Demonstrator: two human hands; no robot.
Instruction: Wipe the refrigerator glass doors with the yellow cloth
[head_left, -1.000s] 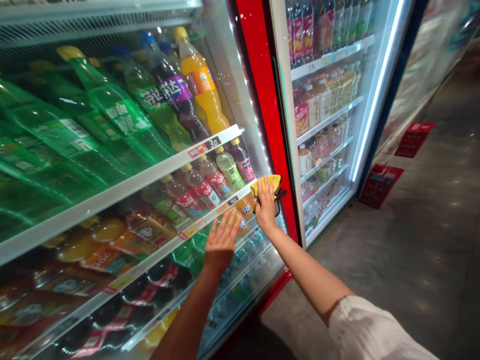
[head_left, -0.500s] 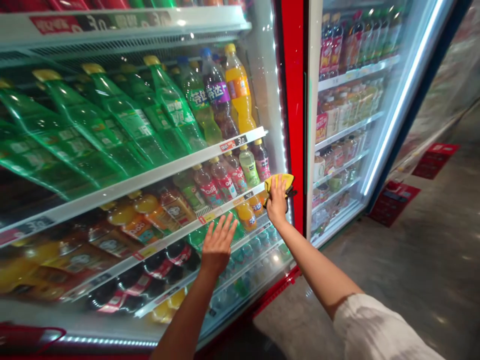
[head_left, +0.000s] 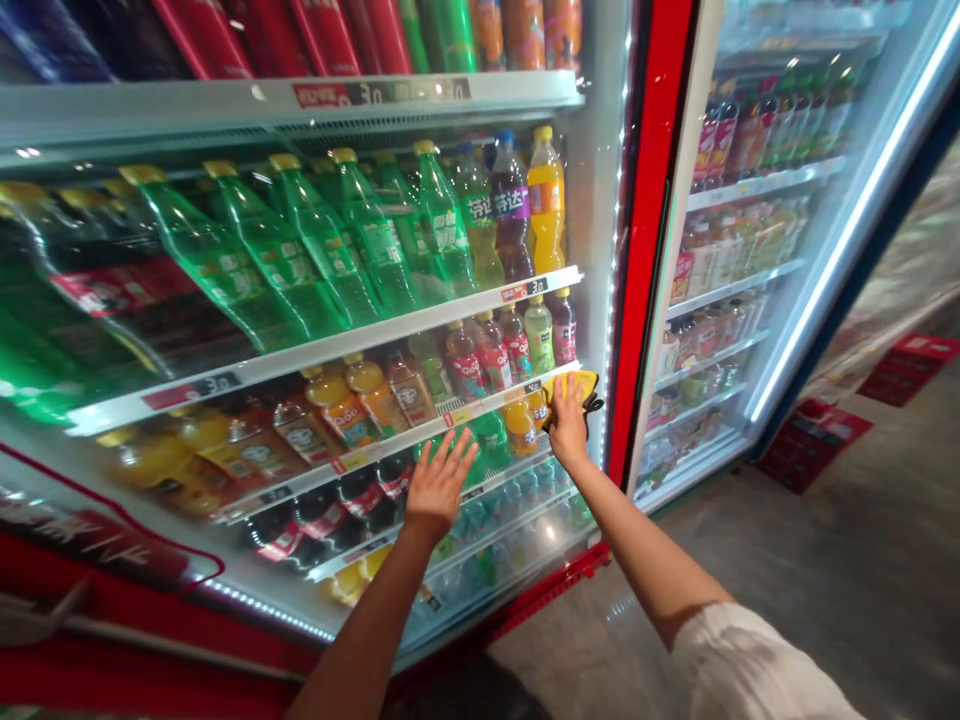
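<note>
My right hand (head_left: 568,425) presses a yellow cloth with black edging (head_left: 579,388) against the glass door (head_left: 487,560) of a drinks fridge, close to the door's red frame (head_left: 646,230). The cloth pokes out above and to the right of the fingers. To the left, my left hand (head_left: 441,482) is held flat at the glass with its fingers spread and nothing in it. Whether its palm touches the glass I cannot tell. Behind the door stand green soda bottles (head_left: 375,245), an orange soda bottle (head_left: 546,200) and orange juice bottles (head_left: 337,405) on white shelves (head_left: 420,320).
A second lit fridge (head_left: 757,195) with rows of bottles stands to the right. Red boxes or signs (head_left: 814,440) sit low beyond it on the grey floor (head_left: 810,560). Red fridge bodywork (head_left: 112,650) fills the lower left.
The view has turned, so the fridge appears shifted right and more of its left side and upper shelf shows. Both hands keep nearly the same place; the cloth is still under my right hand.
</note>
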